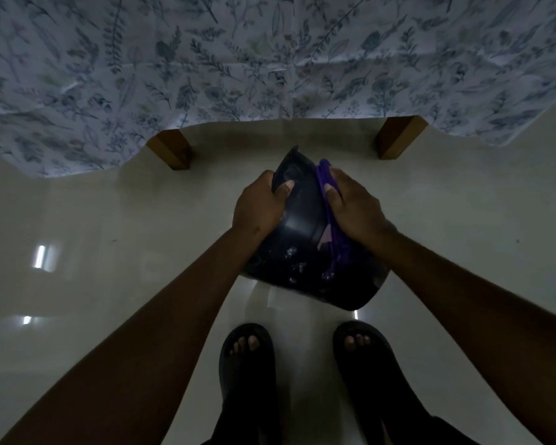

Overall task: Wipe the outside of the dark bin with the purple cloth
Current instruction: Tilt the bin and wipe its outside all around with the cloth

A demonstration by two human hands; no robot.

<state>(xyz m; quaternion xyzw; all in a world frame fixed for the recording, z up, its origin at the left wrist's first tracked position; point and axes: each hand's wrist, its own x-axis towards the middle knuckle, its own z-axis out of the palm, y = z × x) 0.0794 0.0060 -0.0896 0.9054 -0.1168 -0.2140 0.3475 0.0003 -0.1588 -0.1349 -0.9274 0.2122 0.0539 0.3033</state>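
The dark bin point(305, 248) is held tilted above the pale floor, in the middle of the view, just in front of my feet. My left hand point(260, 203) grips its left side near the rim, thumb over the edge. My right hand point(353, 207) presses the purple cloth point(329, 220) against the bin's right side; the cloth shows as a strip running down from beside my fingers to the bin's lower part. White smears mark the bin's dark surface.
A table covered by a leaf-patterned cloth point(270, 59) spans the top of the view, with two wooden legs point(170, 152) point(398, 136) behind the bin. My feet in black sandals point(247, 351) point(360, 348) stand on the glossy floor point(109, 236).
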